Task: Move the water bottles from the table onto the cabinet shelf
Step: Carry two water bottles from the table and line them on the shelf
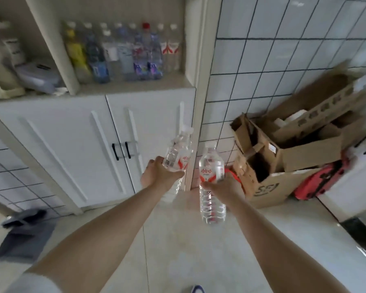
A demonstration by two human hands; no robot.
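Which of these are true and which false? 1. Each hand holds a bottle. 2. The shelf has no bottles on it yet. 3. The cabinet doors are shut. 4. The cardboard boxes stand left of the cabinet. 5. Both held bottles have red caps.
1. True: the left hand grips one bottle, the right hand another bottle.
2. False: the shelf already carries a row of bottles.
3. True: the cabinet doors are shut.
4. False: the cardboard boxes stand to its right, against the tiled wall.
5. False: both caps are white.
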